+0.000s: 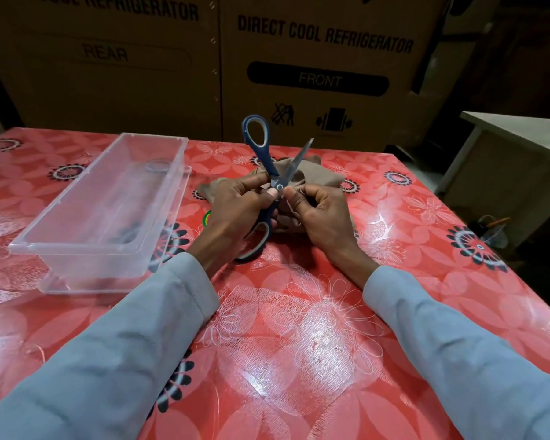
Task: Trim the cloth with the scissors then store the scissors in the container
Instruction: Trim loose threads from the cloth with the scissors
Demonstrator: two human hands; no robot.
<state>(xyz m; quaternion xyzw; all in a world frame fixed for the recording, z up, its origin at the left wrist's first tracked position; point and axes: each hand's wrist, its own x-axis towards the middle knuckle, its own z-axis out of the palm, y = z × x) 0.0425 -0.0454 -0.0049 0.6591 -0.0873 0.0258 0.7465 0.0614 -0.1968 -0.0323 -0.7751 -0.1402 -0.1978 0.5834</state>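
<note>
Blue-handled scissors [269,173] held wide open above the table [299,344], one loop up and away, other loop low near the left wrist, one blade pointing up and right over the cloth [311,176]. Left hand [235,214] closed around the scissors near the pivot, thumb and fingers pinched beside the screw. Right hand [321,214] curled shut on a fold or thread of the tan cloth, just beside the pivot; exact piece in the pinch too small to tell. Cloth bunched on the table behind and under both hands. Clear plastic container [102,211] off to the left, near the left forearm, open-topped, seemingly without contents. Judged step: feeding cloth edge into the open blades, trimming not yet finished. Grip on the pivot rather than through the loops looks awkward for cutting; better to seat thumb and fingers in the loops before closing. Keep the right-hand pinch taut and clear of the blade line, fingertips sitting very close to the pivot now. Cut with the deep part of the blades, short closes. Risk: nicked fingertip, cloth folding instead of shearing. Afterward, blades shut before laying the scissors flat in the container.
</note>
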